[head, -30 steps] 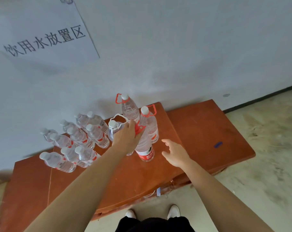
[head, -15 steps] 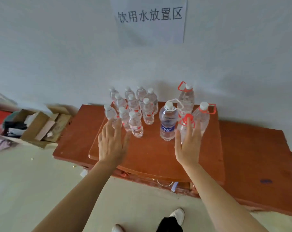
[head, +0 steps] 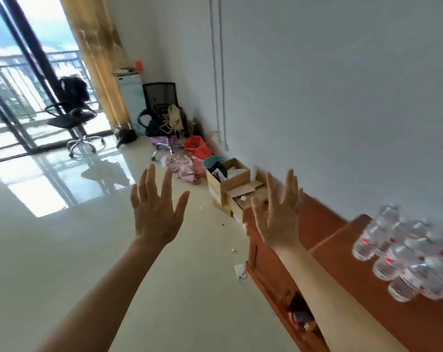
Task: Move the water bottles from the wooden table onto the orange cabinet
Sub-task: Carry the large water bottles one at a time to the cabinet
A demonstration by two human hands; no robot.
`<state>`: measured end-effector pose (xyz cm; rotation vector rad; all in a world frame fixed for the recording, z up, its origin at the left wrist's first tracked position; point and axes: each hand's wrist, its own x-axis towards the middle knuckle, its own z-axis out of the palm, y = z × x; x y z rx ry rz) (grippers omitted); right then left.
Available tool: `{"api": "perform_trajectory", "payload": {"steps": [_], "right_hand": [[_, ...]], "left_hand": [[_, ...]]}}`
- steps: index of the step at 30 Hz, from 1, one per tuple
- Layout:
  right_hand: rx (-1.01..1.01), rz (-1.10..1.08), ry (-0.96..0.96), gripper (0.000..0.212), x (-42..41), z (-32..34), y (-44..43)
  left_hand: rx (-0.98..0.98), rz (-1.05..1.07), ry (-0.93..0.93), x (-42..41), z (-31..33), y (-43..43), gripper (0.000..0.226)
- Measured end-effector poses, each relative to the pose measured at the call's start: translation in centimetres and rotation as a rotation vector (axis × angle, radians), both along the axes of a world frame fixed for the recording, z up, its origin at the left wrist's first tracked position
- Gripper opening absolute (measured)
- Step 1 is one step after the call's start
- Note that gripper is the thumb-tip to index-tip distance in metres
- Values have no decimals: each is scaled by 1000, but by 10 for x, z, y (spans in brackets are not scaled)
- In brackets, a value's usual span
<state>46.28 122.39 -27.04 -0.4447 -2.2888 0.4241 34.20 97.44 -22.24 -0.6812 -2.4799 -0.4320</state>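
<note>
Several small clear water bottles (head: pixel 403 255) with red-and-white labels stand clustered on the orange cabinet (head: pixel 324 224) at the right edge of the head view. My left hand (head: pixel 155 212) is raised over the floor, fingers spread, holding nothing. Also spread and empty, my right hand (head: pixel 278 214) hovers above the cabinet's left end, well left of the bottles. The large handled bottles and the wooden table are out of view.
Open cardboard boxes (head: pixel 230 184) sit on the floor against the white wall just beyond the cabinet. Behind them lie pink cloth, a red bag (head: pixel 197 148) and two black office chairs (head: pixel 73 115). A glossy tiled floor (head: pixel 63 250) stretches left toward a balcony door.
My view has swung left, away from the cabinet toward the room. Both hands lifted off the cabinet top and now hang spread in the air. The large handled bottles left the frame.
</note>
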Motion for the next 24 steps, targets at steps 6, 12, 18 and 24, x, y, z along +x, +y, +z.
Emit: {"api": "perform_trajectory", "payload": {"steps": [6, 12, 18, 24], "right_hand": [[148, 394, 19, 71, -149, 33, -208], [291, 731, 77, 67, -251, 54, -385], [327, 1030, 151, 66, -357, 49, -565], [245, 1244, 150, 67, -465, 61, -717]], "left_hand": [[52, 342, 129, -61, 27, -222, 68], [59, 681, 184, -69, 24, -394, 65], [-65, 1012, 217, -97, 17, -543, 64], [-102, 1274, 165, -172, 46, -658, 62]]}}
